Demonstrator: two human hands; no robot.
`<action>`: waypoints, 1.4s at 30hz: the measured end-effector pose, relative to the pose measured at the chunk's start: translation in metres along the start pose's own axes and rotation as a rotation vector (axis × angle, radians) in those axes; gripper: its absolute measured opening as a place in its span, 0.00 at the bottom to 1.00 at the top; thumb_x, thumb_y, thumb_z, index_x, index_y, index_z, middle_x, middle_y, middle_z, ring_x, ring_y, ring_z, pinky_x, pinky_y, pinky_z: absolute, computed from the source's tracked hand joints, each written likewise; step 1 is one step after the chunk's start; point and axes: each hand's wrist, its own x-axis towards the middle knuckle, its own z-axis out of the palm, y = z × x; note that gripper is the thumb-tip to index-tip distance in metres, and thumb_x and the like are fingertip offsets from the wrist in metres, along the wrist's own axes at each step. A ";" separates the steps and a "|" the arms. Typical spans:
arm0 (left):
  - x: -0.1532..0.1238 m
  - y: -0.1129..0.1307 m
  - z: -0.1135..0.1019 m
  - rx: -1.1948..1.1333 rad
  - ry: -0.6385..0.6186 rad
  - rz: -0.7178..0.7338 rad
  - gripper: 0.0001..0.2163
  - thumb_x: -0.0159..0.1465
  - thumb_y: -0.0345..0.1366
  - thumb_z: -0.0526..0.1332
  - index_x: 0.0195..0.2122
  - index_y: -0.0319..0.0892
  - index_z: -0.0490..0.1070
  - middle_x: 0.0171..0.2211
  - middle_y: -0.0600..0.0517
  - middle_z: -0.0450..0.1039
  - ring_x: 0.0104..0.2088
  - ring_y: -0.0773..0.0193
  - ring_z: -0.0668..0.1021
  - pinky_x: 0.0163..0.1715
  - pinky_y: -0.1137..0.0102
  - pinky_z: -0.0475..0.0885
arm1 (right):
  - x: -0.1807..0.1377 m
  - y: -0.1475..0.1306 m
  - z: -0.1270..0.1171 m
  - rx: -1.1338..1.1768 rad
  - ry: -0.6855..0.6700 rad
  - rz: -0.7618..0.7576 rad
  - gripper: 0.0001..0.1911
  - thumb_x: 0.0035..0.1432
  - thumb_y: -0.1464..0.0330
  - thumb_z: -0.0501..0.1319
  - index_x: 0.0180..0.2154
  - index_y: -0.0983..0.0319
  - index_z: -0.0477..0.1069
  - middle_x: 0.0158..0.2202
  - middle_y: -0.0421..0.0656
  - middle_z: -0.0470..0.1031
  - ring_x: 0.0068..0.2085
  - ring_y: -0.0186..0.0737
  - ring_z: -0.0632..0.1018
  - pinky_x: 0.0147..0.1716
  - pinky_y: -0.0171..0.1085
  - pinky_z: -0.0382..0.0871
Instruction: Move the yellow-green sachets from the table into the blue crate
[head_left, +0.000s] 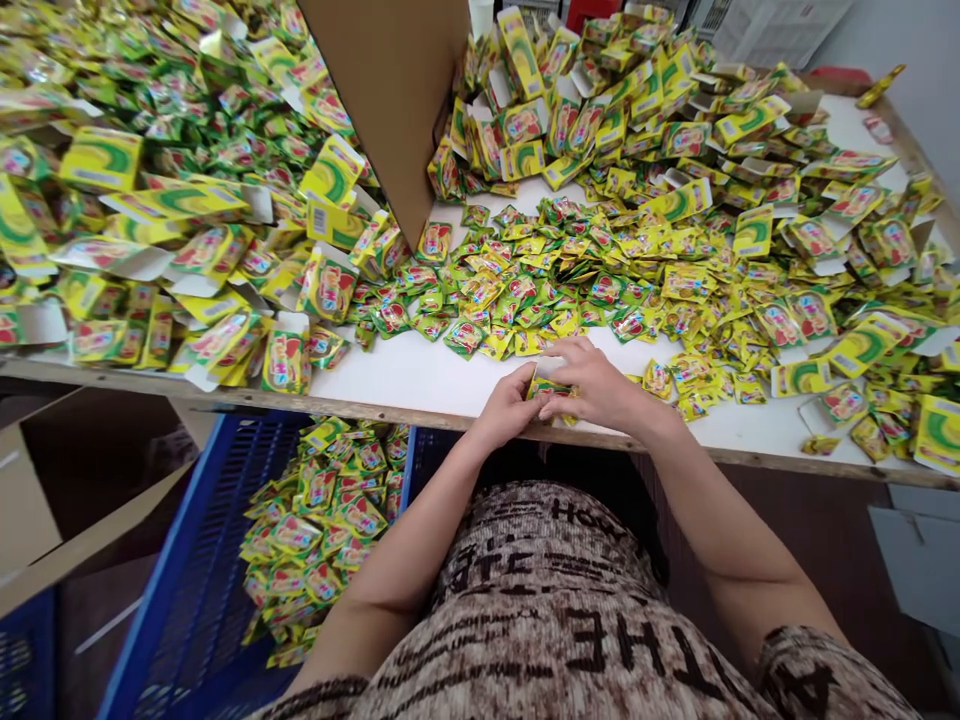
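Head view: we see the left hand (508,405) and the right hand (600,388) together at the near edge of the white table (420,378). Between them is a small yellow-green pack (547,388). The fingers of both hands are closed around it, the left from the side and the right from above, so most of it is hidden. Just behind the hands lies a wide band of loose sachets (525,280), and behind it, at both sides, we find heaps of open cartons (637,110). A brown cardboard sheet (397,100) stands tilted between the heaps. Under the table edge, a blue crate (187,600) holds more sachets.
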 end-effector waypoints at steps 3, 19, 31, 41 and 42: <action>0.000 -0.002 -0.001 -0.015 -0.014 -0.011 0.16 0.57 0.43 0.68 0.43 0.40 0.73 0.37 0.52 0.75 0.38 0.63 0.75 0.40 0.70 0.70 | -0.003 0.004 0.000 0.028 0.084 0.024 0.12 0.53 0.60 0.72 0.36 0.60 0.80 0.53 0.51 0.72 0.56 0.53 0.68 0.56 0.56 0.64; -0.011 0.014 -0.007 -0.236 0.050 -0.220 0.15 0.60 0.44 0.67 0.44 0.41 0.80 0.44 0.47 0.81 0.47 0.55 0.80 0.52 0.62 0.73 | -0.020 -0.014 0.039 1.333 0.378 0.674 0.16 0.43 0.60 0.73 0.34 0.60 0.75 0.27 0.35 0.72 0.20 0.26 0.64 0.18 0.30 0.57; -0.011 0.006 -0.010 0.041 0.378 0.089 0.12 0.58 0.42 0.70 0.41 0.44 0.82 0.41 0.49 0.83 0.43 0.60 0.81 0.50 0.65 0.75 | 0.000 -0.023 0.047 0.958 0.585 0.567 0.15 0.50 0.56 0.71 0.35 0.59 0.82 0.36 0.43 0.80 0.26 0.32 0.73 0.23 0.34 0.71; 0.000 0.005 -0.024 0.294 0.224 0.348 0.06 0.60 0.37 0.70 0.37 0.43 0.81 0.36 0.49 0.82 0.38 0.63 0.82 0.41 0.68 0.78 | -0.005 -0.018 0.058 0.801 0.666 0.440 0.14 0.53 0.55 0.71 0.33 0.58 0.82 0.35 0.44 0.79 0.33 0.38 0.78 0.32 0.37 0.77; -0.001 0.004 -0.026 0.325 0.207 0.388 0.05 0.61 0.37 0.69 0.37 0.44 0.81 0.37 0.49 0.82 0.40 0.62 0.82 0.42 0.67 0.78 | -0.007 -0.018 0.058 0.766 0.664 0.393 0.13 0.55 0.55 0.70 0.34 0.58 0.82 0.35 0.44 0.79 0.35 0.39 0.79 0.35 0.38 0.77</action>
